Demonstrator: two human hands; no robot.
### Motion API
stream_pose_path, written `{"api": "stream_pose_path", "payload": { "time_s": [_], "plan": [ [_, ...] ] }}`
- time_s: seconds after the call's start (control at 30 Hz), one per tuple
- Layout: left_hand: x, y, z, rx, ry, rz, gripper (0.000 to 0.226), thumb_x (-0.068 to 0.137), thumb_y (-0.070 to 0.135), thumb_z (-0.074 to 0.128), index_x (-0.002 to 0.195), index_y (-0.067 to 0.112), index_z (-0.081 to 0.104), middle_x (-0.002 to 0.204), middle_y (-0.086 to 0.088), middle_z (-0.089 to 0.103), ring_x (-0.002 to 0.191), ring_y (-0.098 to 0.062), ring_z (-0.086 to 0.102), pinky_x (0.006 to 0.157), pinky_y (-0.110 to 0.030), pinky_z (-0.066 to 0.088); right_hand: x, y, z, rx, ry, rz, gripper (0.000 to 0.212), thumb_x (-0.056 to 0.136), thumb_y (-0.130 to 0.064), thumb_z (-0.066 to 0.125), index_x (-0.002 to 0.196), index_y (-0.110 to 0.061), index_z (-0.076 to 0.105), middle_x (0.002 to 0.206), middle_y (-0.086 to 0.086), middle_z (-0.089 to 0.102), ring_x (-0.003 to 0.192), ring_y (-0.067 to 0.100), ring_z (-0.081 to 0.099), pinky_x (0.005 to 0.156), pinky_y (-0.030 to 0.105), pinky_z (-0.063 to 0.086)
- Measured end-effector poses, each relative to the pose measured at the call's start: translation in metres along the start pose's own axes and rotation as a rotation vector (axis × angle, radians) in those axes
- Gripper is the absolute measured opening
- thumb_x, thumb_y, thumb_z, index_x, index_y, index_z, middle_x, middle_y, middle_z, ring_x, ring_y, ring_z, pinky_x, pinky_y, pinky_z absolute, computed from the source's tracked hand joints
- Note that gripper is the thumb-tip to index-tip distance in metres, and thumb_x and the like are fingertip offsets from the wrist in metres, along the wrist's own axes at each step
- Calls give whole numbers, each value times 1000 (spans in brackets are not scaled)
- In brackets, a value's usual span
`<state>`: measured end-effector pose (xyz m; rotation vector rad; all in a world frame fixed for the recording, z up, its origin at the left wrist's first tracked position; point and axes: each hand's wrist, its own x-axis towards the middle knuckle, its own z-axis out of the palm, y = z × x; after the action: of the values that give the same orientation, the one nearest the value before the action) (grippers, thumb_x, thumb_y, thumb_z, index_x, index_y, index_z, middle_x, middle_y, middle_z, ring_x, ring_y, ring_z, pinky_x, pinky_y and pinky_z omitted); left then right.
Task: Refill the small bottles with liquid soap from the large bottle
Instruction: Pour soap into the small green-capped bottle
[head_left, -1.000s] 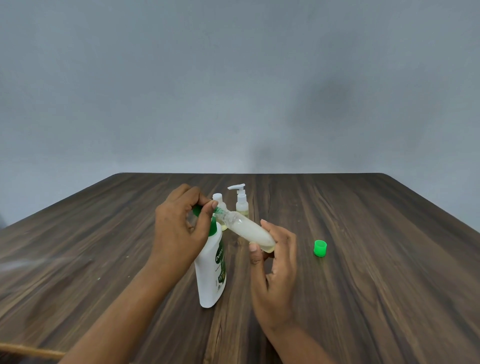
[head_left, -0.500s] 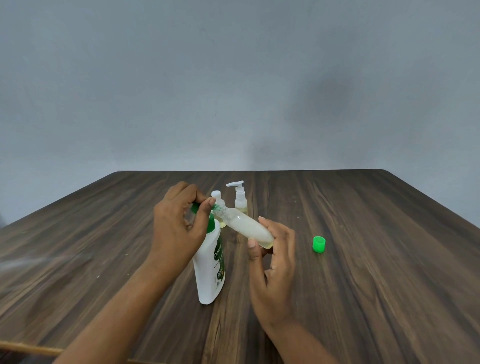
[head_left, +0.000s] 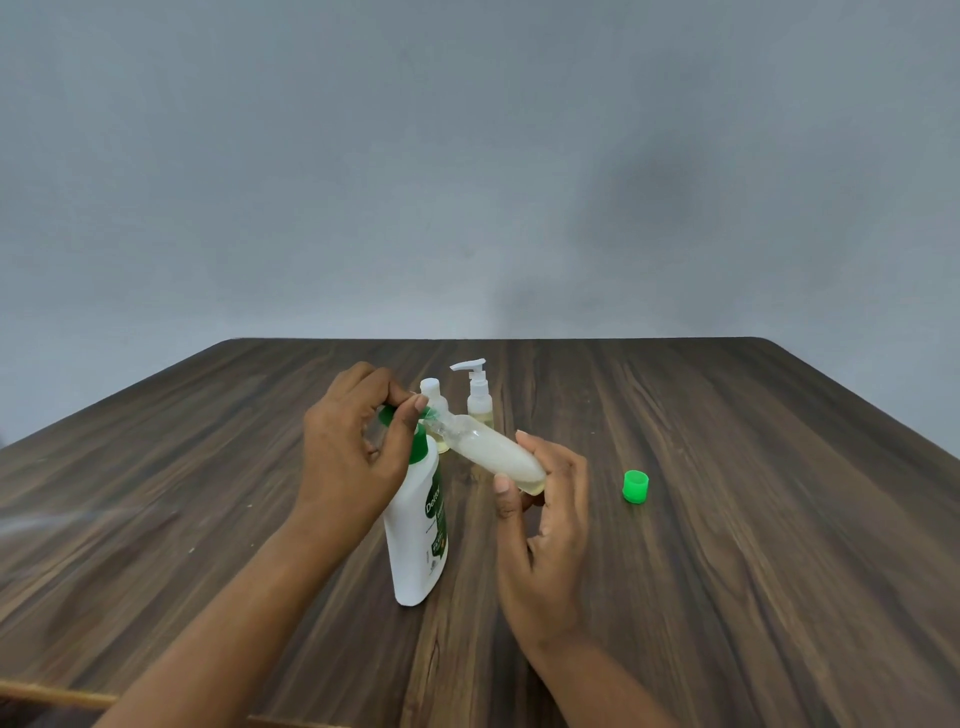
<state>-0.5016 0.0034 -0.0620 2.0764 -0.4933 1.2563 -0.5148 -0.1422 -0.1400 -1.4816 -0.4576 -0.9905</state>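
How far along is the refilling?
Done: green cap off, on the table. In hand: left hand grips the pump of the large bottle; right hand holds a tilted small bottle, mostly full, at its spout. Left: recapping; pump bottle and capped bottle behind may need filling.

Dark wood-grain table (head_left: 727, 519) with rounded far corners, plain grey wall (head_left: 467, 156) behind, soft even light

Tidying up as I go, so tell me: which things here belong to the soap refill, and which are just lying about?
In the job: large bottle, top gripped by the left hand; tilted small bottle, held by the right hand.

Lying about for now: green cap on the table; capped bottle and pump bottle standing behind, untouched.
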Motion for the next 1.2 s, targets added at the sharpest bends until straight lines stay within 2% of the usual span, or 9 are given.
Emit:
{"api": "stream_pose_path", "payload": {
  "time_s": [0.17,0.33,0.47,0.57,0.7,1.03,1.2],
  "plan": [
    [-2,2,-2,-1,16,9,30,86,32,53,69,8,59,69,1,55,66,-12,51,59,-26,41,-2,-1,0,2,-15,4,28,93,-22,50,120,-17,53,112,-3,48,102,12,53,76,10,43],
    [10,4,-7,38,-41,25,32,84,33,52,67,8,58,67,0,55,65,-17,53,57,-34,42,0,-1,-1,-7,-29,-6,29,93,-22,51,119,-12,55,111,1,49,102,8,52,76,8,43],
    [3,3,-4,0,3,23,29,86,31,53,68,9,58,68,1,55,65,-13,52,57,-26,41,0,-1,0,-3,-24,-10,27,93,-22,50,119,-16,54,111,-2,49,102,9,53,76,9,43],
    [-4,0,0,-31,24,10,26,86,29,56,69,11,58,70,0,58,67,-16,56,58,-30,43,0,-1,-1,0,-7,9,27,93,-22,49,120,-17,54,111,-2,49,100,10,53,76,10,43],
    [-6,1,-1,-32,37,18,26,87,29,56,70,9,60,72,0,60,68,-16,58,58,-33,45,-1,-1,-2,-9,-26,19,31,93,-23,49,120,-10,56,112,2,49,102,12,53,77,8,43],
    [8,5,-6,-19,-2,8,29,84,33,56,66,9,61,65,2,58,64,-13,54,57,-24,42,1,-2,-1,29,-24,-7,28,93,-22,50,119,-11,55,111,-1,49,101,13,55,78,10,43],
    [-5,0,-2,-36,49,0,27,85,29,58,68,8,62,69,0,61,66,-11,57,59,-29,45,1,-1,-1,-2,-18,6,29,93,-22,49,118,-9,57,111,1,50,100,14,54,76,10,43]
  ]
}}
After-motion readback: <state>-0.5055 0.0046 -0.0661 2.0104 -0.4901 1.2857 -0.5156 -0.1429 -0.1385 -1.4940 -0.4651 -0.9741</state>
